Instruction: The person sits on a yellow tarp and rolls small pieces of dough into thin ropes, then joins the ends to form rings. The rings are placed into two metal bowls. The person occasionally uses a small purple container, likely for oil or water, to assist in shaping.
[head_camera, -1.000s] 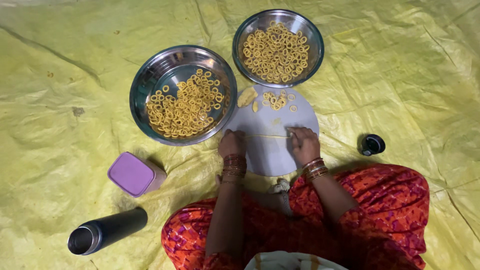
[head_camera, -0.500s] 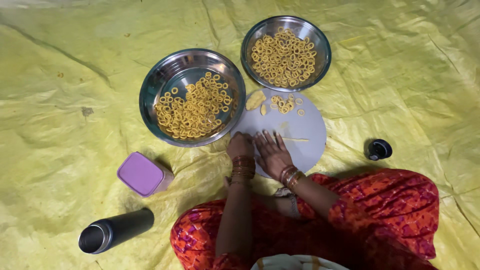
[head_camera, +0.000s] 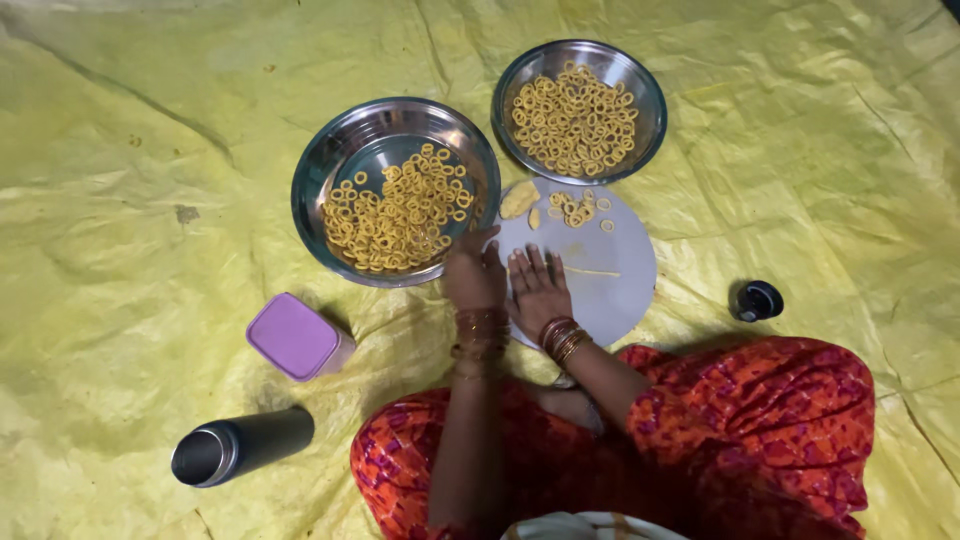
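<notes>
A second ago the two hands lay apart across the round grey board (head_camera: 618, 292). Now they have drawn together at its left edge, the right hand (head_camera: 538, 290) having slid over beside the left hand (head_camera: 474, 275).

The right hand lies flat, palm down, fingers spread wide and holding nothing. A thin dough strand (head_camera: 592, 271) lies loose on the board just past its fingertips. The left hand is curled loosely at the board's edge, close to the rim of the near steel bowl (head_camera: 330, 165). Its grip cannot be made out, so I cannot tell whether it pinches anything.

The step in hand looks like rolling dough thin on the board. Closing the strand into a ring would call for a light fingertip pinch at its ends, since so thin a strand probably tears easily.

A dough lump (head_camera: 518, 199) and a few finished dough rings (head_camera: 575, 207) lie at the board's far edge. They sit just below the second steel bowl (head_camera: 650, 100), which is heaped with rings.

The open room on the board is its right half. The left hand is hemmed in by the near bowl's rim.

On the yellow floor sheet (head_camera: 150, 150), a purple lidded box (head_camera: 295, 335), a dark flask (head_camera: 240, 447) lying on its side and a small black cap (head_camera: 758, 300) all sit well apart from the hands.
</notes>
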